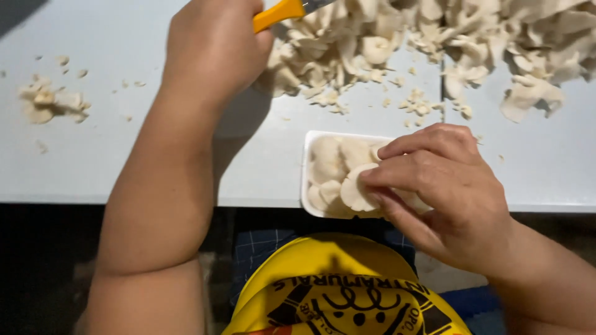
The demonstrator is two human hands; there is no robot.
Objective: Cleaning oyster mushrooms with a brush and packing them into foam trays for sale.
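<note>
Nearest, the right hand (444, 186) pinches a pale mushroom slice (355, 189) over the white tray (308, 162) at the table edge. Beyond the tray and to its left, the left hand (211, 46) grips an orange-handled knife (279, 13), blade toward the mushroom pile (434, 37).

Pale grey-white tabletop (112, 155) across the upper two thirds of the view, matte, evenly lit from above. Dark seam (442, 87) running toward 12 o'clock at right of centre, marking two joined panels. Front edge straight, horizontal. Below it, toward 6 o'clock, deep shadow; floor not discernible. Dark shadow wedge at 10 o'clock corner.
</note>
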